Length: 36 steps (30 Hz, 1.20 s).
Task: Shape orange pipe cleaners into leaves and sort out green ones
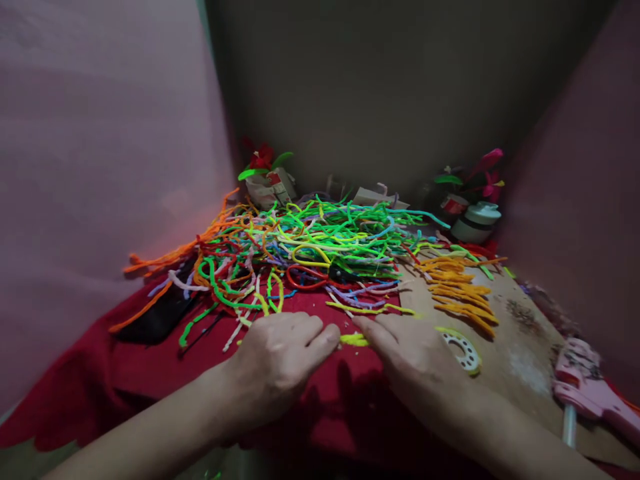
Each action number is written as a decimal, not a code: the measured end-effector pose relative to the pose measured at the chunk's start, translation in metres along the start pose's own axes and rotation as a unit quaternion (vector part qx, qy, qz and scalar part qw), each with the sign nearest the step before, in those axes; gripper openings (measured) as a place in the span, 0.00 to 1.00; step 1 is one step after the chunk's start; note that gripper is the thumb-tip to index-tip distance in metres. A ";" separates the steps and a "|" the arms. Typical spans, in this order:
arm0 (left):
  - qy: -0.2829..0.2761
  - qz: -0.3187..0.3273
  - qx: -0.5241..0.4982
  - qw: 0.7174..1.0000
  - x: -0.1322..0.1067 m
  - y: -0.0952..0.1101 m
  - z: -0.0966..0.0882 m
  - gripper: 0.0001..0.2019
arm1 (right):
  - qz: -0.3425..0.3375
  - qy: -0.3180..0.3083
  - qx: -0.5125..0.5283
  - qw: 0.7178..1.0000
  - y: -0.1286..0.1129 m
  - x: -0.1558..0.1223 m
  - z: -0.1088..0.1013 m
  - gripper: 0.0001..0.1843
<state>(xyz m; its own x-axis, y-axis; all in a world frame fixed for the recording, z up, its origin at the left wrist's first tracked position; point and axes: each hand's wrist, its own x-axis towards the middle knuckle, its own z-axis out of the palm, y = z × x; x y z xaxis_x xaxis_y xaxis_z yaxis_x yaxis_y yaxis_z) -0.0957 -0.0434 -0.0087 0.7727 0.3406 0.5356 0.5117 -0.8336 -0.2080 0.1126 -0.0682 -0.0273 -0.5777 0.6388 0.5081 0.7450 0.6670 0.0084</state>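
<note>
A short yellow pipe cleaner piece (354,340), perhaps several strands side by side, spans the gap between my hands above the red cloth. My left hand (285,357) is closed, thumb and fingers pinching its left end. At the other end my right hand (413,350) is also closed on it, fingertips pointing left. Just beyond the hands lies a big tangled pile of pipe cleaners (345,233) in green, orange, yellow, purple and white. Scissors with red and yellow handles (307,277) rest at its near edge. One loose yellow pipe cleaner (370,308) lies in front of them.
Bunched orange-yellow pipe cleaners (460,290) lie on a cardboard sheet (520,360) at right, near a white ring-shaped disc (467,357). A pink glue gun (583,383) sits farther right. A dark flat object (155,317) is at left. Behind stand a lidded jar (477,220) and artificial flowers (261,159).
</note>
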 end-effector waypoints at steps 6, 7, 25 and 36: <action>-0.046 0.015 0.021 0.999 -0.016 -0.032 -0.002 0.10 | 0.008 -0.062 0.076 0.995 0.011 -0.001 -0.012 0.11; -0.062 0.004 0.011 0.998 -0.017 -0.037 -0.002 0.10 | 0.017 -0.074 0.102 0.992 0.013 -0.001 -0.013 0.11; 0.055 -0.223 0.024 0.973 -0.016 -0.072 -0.009 0.13 | 0.387 -0.102 0.607 0.686 0.026 0.012 -0.003 0.13; -0.025 -0.450 -0.538 0.712 0.038 0.009 0.003 0.07 | 0.433 0.042 0.785 0.441 0.032 0.022 -0.003 0.07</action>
<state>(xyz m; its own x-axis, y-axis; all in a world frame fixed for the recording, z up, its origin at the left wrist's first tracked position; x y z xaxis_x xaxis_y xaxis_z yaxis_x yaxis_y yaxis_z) -0.0604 -0.0364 0.0071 0.3398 0.9403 0.0199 0.2443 -0.1086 0.9636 0.1243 -0.0339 -0.0136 -0.2401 0.9421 -0.2341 -0.5139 -0.3279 -0.7927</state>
